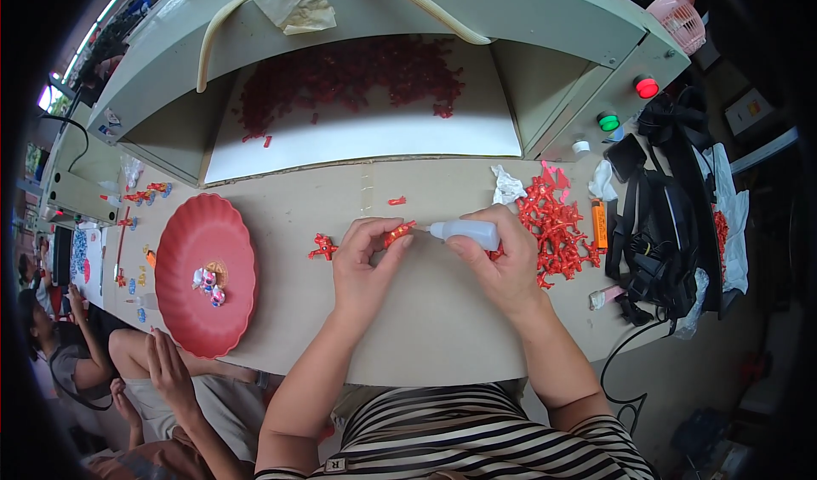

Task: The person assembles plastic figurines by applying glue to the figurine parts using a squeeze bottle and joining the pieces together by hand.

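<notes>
My left hand pinches a small red plastic figure part between thumb and fingertips. In my right hand lies a translucent white squeeze bottle, tilted sideways. Its thin nozzle points left and meets, or nearly meets, the red part; I cannot tell which. Just left of my left hand rests a red figure on the table. A small loose red piece lies beyond my hands. Right of my right hand is a heap of red figures, partly hidden by that hand.
A red scalloped bowl at left holds a few small colourful figures. Many red pieces lie on a white sheet inside the bench housing. An orange stick-like box and black bag sit right. Another person's hand is at lower left.
</notes>
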